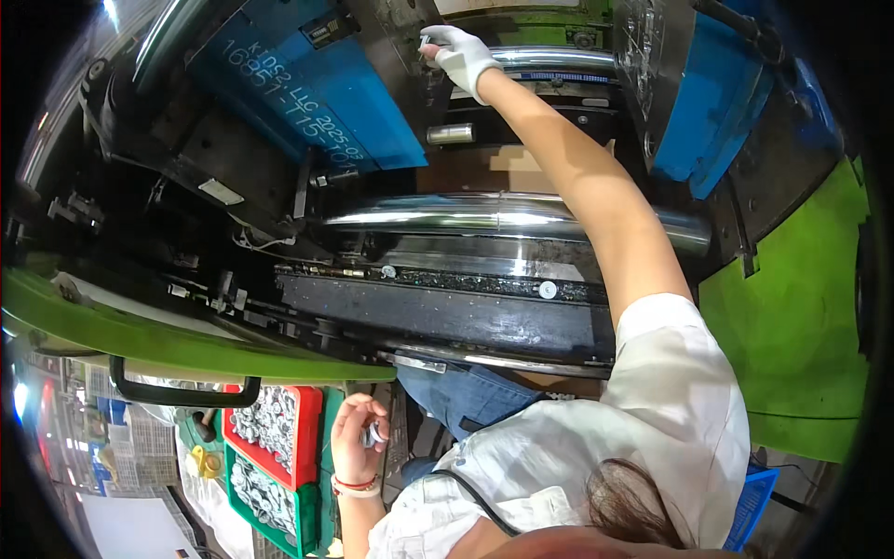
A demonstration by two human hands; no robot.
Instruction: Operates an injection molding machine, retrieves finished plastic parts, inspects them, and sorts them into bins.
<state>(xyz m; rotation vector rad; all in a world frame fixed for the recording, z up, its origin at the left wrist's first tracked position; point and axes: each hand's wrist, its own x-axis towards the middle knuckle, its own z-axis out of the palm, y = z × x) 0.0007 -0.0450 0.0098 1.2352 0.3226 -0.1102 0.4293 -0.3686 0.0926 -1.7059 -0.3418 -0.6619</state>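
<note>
My right hand (464,61), in a white glove with bare fingertips, reaches far into the machine beside the face of the left mould half (396,47). Its thumb and fingers pinch a small pale grey part (426,40), whose exact shape is too small to tell. Low at the left, my bare left hand (350,443) is curled, with its fingers bent around small round white-grey plastic parts (374,433). How many it holds is partly hidden. Near this hand stand a red crate (305,438) and a green crate (304,522), both filled with similar small parts.
Shiny tie bars (428,214) cross the opening between the blue-sided mould halves, the other one being the right mould half (684,102). Two round parts, one a white disc (548,290), lie on the dark machine ledge. A green door with a black handle (186,396) stands left.
</note>
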